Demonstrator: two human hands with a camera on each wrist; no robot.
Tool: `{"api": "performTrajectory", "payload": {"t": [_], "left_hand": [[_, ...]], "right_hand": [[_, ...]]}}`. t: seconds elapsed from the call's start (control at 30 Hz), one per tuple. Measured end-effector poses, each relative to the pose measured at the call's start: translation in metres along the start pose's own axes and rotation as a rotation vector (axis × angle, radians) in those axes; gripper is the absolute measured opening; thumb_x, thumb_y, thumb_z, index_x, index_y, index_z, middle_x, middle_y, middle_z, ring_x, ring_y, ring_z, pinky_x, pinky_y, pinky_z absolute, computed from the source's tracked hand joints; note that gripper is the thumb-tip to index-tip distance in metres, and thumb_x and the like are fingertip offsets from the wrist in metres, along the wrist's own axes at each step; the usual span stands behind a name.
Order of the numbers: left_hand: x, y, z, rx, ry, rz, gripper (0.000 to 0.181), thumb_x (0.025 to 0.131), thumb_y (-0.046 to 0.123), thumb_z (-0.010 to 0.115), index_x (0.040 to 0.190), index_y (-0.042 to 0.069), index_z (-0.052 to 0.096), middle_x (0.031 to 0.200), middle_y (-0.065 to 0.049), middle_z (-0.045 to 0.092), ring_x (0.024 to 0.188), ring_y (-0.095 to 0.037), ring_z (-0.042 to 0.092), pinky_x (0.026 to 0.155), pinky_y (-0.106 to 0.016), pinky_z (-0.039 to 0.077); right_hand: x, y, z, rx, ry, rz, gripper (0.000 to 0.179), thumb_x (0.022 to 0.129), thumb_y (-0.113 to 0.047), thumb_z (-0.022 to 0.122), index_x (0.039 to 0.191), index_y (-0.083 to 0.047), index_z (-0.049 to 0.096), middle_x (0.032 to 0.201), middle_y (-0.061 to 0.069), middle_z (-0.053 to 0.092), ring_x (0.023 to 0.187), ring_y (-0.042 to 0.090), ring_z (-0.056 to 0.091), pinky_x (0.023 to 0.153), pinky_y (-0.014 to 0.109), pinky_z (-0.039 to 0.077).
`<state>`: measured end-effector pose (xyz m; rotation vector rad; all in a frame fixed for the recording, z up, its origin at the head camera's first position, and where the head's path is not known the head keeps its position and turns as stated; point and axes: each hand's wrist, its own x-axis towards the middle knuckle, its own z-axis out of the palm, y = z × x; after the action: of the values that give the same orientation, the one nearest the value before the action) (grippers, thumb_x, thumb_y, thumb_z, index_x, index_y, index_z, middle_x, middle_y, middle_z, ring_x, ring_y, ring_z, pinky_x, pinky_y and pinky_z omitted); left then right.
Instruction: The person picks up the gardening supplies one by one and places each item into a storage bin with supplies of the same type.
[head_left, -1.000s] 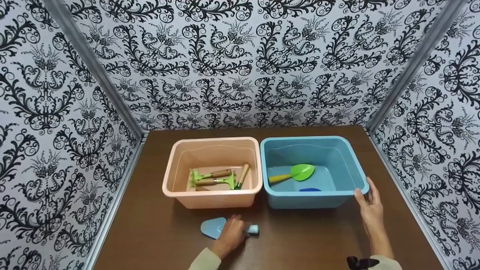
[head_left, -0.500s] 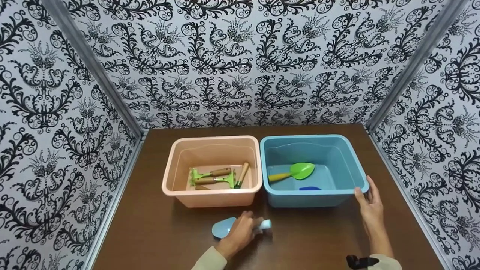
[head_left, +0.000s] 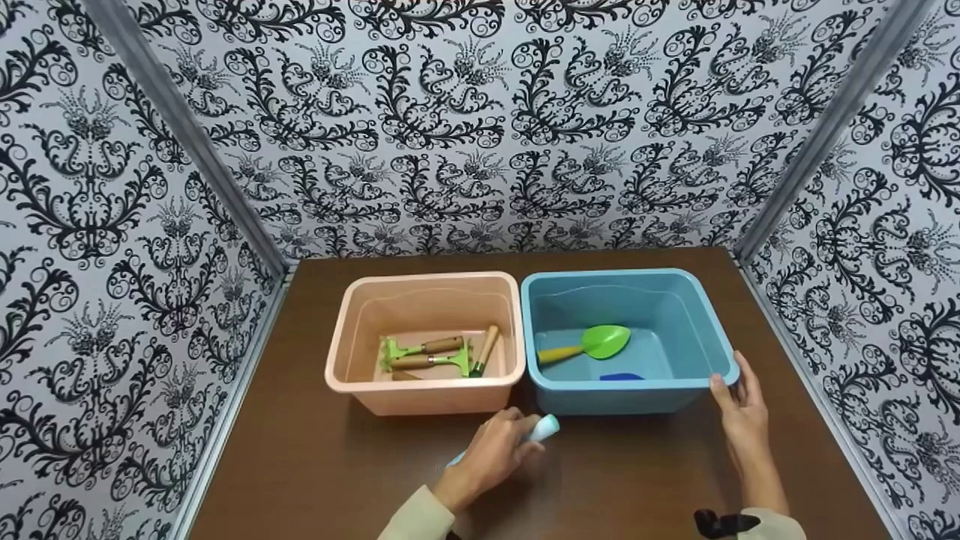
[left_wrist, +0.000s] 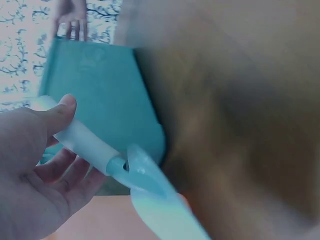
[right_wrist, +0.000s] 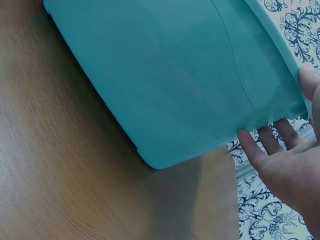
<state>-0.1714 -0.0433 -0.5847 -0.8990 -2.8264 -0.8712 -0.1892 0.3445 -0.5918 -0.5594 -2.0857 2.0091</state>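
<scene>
My left hand (head_left: pixel 491 454) holds a light blue hand trowel (left_wrist: pixel 90 145) by its pale handle, in front of the two tubs and above the table. The left wrist view shows its blade hanging down; in the head view the hand hides most of it. My right hand (head_left: pixel 744 424) grips the near right corner of the blue tub (head_left: pixel 628 385), thumb on the rim and fingers against the outer side wall. Inside that tub lie a green trowel (head_left: pixel 606 342) with a yellow handle and a dark blue piece (head_left: pixel 621 376), partly hidden by the front wall.
Left of the blue tub stands a peach tub (head_left: pixel 424 387). It contains several green garden tools (head_left: pixel 431 361) with wooden handles. Patterned walls (head_left: pixel 480 135) enclose the brown table (head_left: pixel 300 465) at the back and both sides.
My left hand has lifted the light blue trowel off the table and carried it rightward, toward the blue tub. The right hand stays at the tub's corner.
</scene>
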Motion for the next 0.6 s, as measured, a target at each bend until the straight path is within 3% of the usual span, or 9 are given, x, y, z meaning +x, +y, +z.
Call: {"api": "performTrajectory", "payload": {"t": [0.27,0.6], "left_hand": [[0.008,0.015,-0.016,-0.029,0.042,0.015,0.037,0.091,0.033,0.073,0.115,0.005,0.07,0.096,-0.005,0.066,0.083,-0.012,0.06,0.073,-0.025,0.055],[0.026,0.026,-0.035,-0.09,0.059,0.005,0.04,0.092,0.036,0.071,0.119,0.009,0.062,0.1,-0.004,0.065,0.085,-0.009,0.057,0.073,-0.021,0.053]], "right_hand": [[0.0,0.001,0.004,0.034,0.014,-0.03,0.069,0.102,-0.015,0.057,0.16,-0.03,0.023,0.169,0.005,0.014,0.156,0.018,0.015,0.122,0.015,0.02],[-0.001,0.0,0.004,0.04,0.017,-0.031,0.068,0.102,-0.017,0.057,0.16,-0.032,0.023,0.169,0.004,0.013,0.156,0.019,0.013,0.123,0.017,0.017]]}}
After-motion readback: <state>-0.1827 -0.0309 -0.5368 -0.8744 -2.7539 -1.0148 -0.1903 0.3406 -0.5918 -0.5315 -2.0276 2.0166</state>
